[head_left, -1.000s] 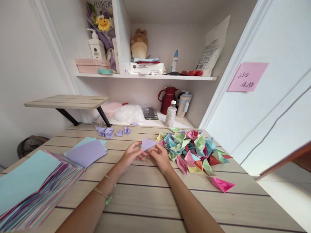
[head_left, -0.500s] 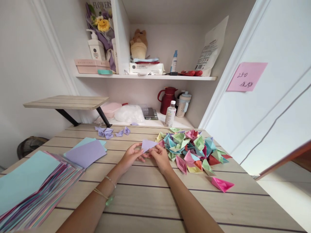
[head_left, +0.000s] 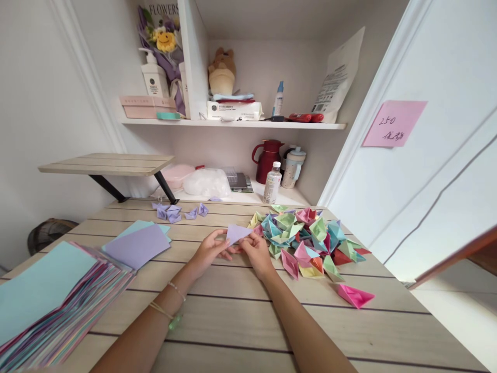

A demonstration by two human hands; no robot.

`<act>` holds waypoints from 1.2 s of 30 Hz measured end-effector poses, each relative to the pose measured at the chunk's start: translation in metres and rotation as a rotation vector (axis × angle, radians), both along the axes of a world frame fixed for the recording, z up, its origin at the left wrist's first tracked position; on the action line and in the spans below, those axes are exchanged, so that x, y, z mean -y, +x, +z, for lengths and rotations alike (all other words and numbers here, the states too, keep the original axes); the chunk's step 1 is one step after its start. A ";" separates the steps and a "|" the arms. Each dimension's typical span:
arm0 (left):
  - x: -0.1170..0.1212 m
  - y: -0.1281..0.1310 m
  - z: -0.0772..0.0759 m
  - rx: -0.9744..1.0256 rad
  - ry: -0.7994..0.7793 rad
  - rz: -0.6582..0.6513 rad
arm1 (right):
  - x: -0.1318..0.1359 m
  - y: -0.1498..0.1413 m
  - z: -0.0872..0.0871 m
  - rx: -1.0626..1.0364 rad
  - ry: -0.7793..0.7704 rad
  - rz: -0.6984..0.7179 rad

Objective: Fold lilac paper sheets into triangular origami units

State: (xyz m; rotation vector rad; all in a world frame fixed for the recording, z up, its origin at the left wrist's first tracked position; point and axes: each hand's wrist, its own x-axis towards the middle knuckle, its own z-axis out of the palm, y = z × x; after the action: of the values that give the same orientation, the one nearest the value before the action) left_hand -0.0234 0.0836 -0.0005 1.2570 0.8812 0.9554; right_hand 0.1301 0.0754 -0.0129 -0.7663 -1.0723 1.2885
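Observation:
A small piece of folded purple paper (head_left: 237,233), roughly triangular, is held up just above the table between both hands. My left hand (head_left: 213,245) grips its left edge with thumb and fingers. On the opposite side, my right hand (head_left: 256,250) pinches the right corner. Close by on the right lies a heap of folded paper boats (head_left: 303,233) in green, blue, pink, yellow and red. One bright pink paper boat (head_left: 355,296) sits apart, nearer the front. Several small purple folded pieces (head_left: 169,212) rest toward the back left.
A thick stack of coloured paper (head_left: 46,290) covers the left front of the table (head_left: 233,321), beside loose purple and blue sheets (head_left: 137,246). A raised wooden shelf (head_left: 108,162) stands at the back left. At the back are a bottle (head_left: 272,184) and red jug (head_left: 267,160).

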 end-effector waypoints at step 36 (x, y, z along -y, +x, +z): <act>0.003 0.005 -0.006 -0.034 0.106 -0.025 | 0.002 0.001 0.002 0.169 0.094 -0.013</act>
State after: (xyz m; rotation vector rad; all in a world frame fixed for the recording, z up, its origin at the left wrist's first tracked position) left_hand -0.0185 0.0805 -0.0061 1.3753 0.8482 0.9738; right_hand 0.1311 0.0737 -0.0105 -0.8210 -1.2523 1.1693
